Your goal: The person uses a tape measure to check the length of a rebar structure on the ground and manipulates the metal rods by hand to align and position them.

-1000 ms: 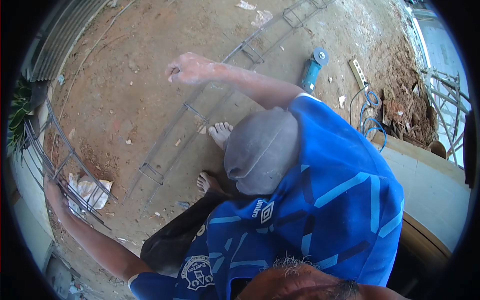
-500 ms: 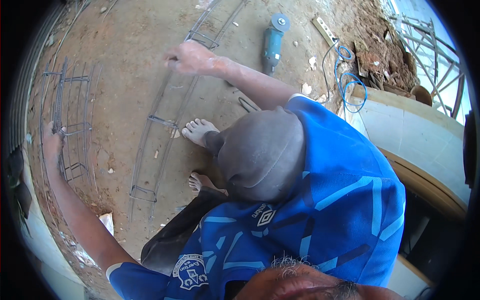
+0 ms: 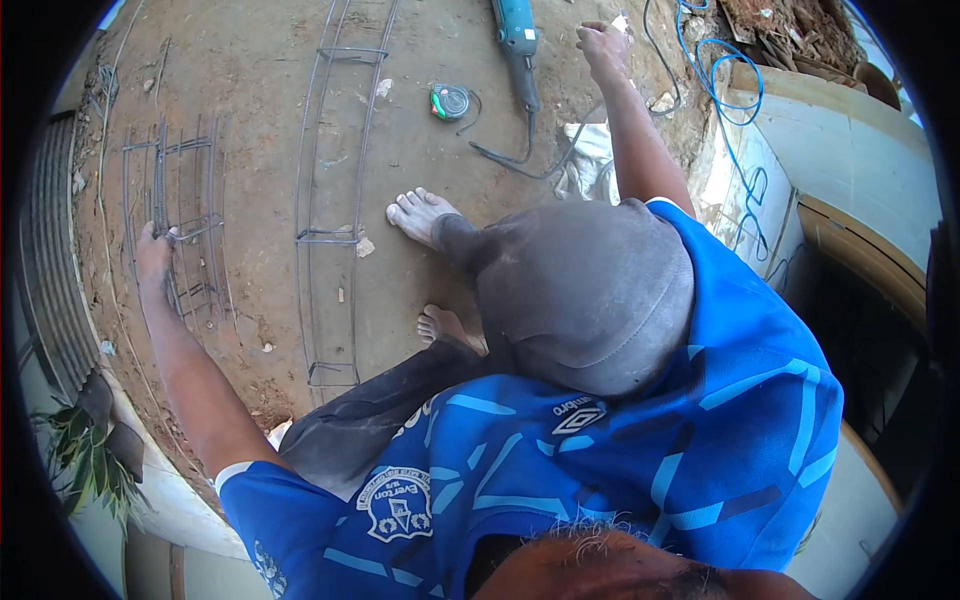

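A small cage of thin steel rebar (image 3: 188, 146) lies at the left on the dirt ground. My left hand (image 3: 155, 256) is closed around one of its bars near the middle. My right hand (image 3: 604, 50) is stretched far out to the right with curled fingers; whatever may be in them cannot be made out. It hangs beside a teal angle grinder (image 3: 517, 38), whose disc end is cut off by the upper edge. Between my arms a long narrow rebar frame (image 3: 327, 238) with cross ties lies flat on the ground.
A tape measure (image 3: 450, 102) lies left of the grinder. A dark cord trails from the grinder past a pale cloth (image 3: 588, 163). Blue cable (image 3: 742, 120) loops beside a tiled ledge (image 3: 830, 125) at the right. Corrugated sheeting (image 3: 45, 260) borders the left. My bare foot (image 3: 422, 214) is near the frame.
My right hand has swung from over the long frame to the far right, beyond the grinder. My left hand keeps hold of the small cage. The view has shifted, bringing the tape measure into sight.
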The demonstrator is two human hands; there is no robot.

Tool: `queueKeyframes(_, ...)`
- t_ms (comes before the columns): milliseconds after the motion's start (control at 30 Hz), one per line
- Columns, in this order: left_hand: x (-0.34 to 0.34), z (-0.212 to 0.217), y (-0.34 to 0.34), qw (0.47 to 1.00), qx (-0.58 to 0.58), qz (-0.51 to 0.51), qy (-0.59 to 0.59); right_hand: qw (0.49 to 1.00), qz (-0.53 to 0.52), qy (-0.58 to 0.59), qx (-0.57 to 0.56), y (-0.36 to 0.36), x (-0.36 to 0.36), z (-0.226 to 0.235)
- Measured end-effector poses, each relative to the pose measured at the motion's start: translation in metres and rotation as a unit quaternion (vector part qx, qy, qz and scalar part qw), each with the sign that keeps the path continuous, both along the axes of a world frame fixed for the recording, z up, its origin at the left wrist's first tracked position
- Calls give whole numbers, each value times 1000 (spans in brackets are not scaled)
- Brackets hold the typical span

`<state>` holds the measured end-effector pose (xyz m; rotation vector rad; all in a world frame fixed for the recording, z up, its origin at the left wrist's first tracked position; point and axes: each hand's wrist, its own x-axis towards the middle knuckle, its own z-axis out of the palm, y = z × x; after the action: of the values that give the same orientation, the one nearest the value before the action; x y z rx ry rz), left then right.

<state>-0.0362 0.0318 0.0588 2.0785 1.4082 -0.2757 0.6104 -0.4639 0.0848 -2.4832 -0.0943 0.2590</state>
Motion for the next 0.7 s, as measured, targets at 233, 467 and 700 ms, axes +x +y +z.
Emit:
queueKeyframes(233, -55, -16, 3, 1000, 27, 1, 11, 965, 250, 16, -84, 98, -96, 16)
queueKeyframes(467, -18, -11, -10, 995, 77, 2, 58, 699, 678, 15, -226, 121, -209, -15)
queueKeyframes(700, -9, 17, -30, 996, 42, 44, 62, 657, 714, -24, -242, 104, -299, -51)
